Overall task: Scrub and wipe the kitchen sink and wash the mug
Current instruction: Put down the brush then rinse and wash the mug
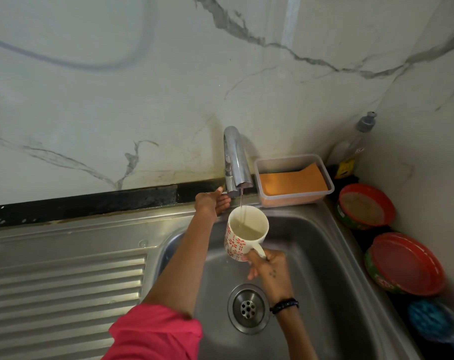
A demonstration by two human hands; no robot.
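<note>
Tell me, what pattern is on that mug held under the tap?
The white ceramic mug bears red flower-like motifs on its outside, seen in the head view.

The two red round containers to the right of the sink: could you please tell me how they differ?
The farther red container is open, showing a pale, grainy content, while the nearer red container is covered by a plain red lid. The nearer one looks larger in this view, partly because it is closer to the camera. Both are round, with red rims and green patterned sides, and stand on the dark counter strip beside the sink.
</note>
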